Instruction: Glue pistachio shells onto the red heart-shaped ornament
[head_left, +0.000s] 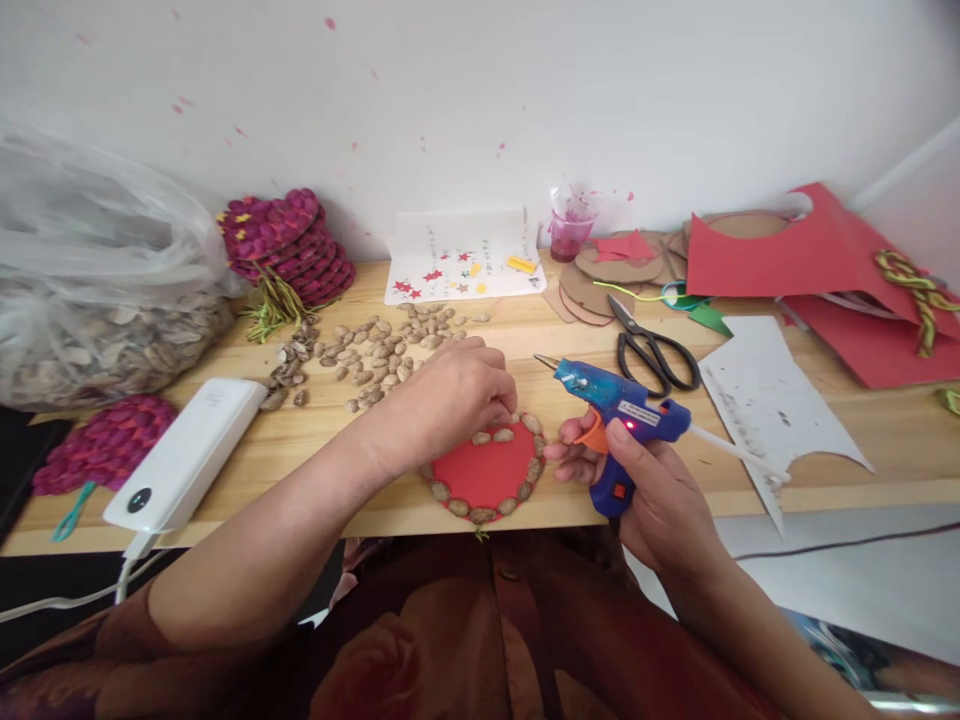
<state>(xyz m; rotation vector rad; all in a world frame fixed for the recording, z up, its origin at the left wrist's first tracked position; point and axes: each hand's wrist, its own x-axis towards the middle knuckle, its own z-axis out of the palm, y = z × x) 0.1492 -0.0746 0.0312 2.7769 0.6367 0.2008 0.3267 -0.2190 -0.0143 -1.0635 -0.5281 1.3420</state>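
A red disc [480, 472] lies near the table's front edge, with mottled brown shells [484, 515] round its rim and two more inside the far part. Over its far edge is my left hand [457, 395], fingers curled down and pinched together. Whatever they hold, if anything, is hidden. My right hand [652, 485] grips a blue hot glue gun [622, 395] by its handle, to the right of the disc. The gun's metal nozzle points left and away from me, and a small red light glows on its side. A white glue stick [731, 445] sticks out of its back.
Loose brown shells [379, 350] lie beyond my left hand. A clear bag [97, 300] of shells, a purple stack [285, 245] and a white power bank [187, 450] are left. Black-handled scissors [652, 350], cardboard discs [600, 290], red sheets [757, 255] and a stained cup [570, 230] are right.
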